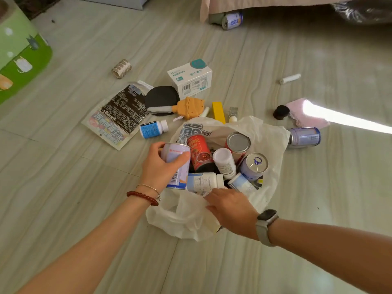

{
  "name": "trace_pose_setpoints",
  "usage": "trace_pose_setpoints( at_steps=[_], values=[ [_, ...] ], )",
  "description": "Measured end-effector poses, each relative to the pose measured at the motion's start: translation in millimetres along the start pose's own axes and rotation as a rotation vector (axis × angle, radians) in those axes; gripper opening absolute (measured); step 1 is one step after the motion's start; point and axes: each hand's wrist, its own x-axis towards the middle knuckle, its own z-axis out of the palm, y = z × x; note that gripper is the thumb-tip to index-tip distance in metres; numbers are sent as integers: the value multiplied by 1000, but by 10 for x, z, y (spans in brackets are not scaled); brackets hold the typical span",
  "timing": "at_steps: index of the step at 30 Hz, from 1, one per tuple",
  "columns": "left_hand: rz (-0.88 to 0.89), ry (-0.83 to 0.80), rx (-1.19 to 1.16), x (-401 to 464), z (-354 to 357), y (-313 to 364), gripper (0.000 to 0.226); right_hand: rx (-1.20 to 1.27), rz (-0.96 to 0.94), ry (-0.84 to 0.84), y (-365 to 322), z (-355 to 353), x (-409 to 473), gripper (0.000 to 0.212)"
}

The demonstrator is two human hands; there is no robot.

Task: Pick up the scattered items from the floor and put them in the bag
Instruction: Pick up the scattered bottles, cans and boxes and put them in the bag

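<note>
Loading well underway: left hand [161, 164] has its grip wrapped round a pale can [177, 164] at the bag [184, 217] mouth; right hand [229, 209] pinches the rim open. Several cans and bottles inside. Blue bottle [153, 129], box [191, 80], purple can [305, 136] remain on the floor [63, 187].

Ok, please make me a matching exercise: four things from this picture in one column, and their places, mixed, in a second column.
Things:
1. pale can with barcode
2. red can
3. blue-labelled bottle
4. white box

Places:
A. inside the white bag
B. on the floor, left of the bag
C. gripped in the left hand
D. on the floor, beyond the black paddle

Pairs: 1-C, 2-A, 3-B, 4-D
</note>
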Motion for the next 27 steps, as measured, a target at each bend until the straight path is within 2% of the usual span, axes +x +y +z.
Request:
trace_pose_setpoints(
  at_steps=[2,4,10,13,16,18,19,21,24,25,27],
  values=[
    [97,-82,71,-23,32,43,50,40,-103,62,-83,59,-167,23],
    [190,-198,173,-49,68,65,60,83,-167,56,-129,72,-356,16],
    [497,-522,671,-116,380,44,77,120,-237,94,5,61,-590,21],
    [558,-663,873,-148,553,-52,77,122,-268,67,51,63,-708,15],
    [551,-799,906,-151,567,-202,67,115,-265,77,116,-22,-721,17],
    [602,-826,915,-174,468,-275,55,103,-257,82,148,-78,-698,23],
    [624,-821,931,-199,395,-300,56,106,-247,67,160,-85,-691,26],
    [660,-818,985,-277,242,-362,72,144,-196,35,188,-88,-674,34],
    [697,-812,985,-342,33,-428,82,205,-74,25,272,-142,-617,46],
    [715,-786,983,-347,-7,-443,82,186,-55,14,316,-171,-575,49],
    [859,-650,1005,-324,-70,-543,72,132,-28,-24,391,-224,-454,55]
  ],
)
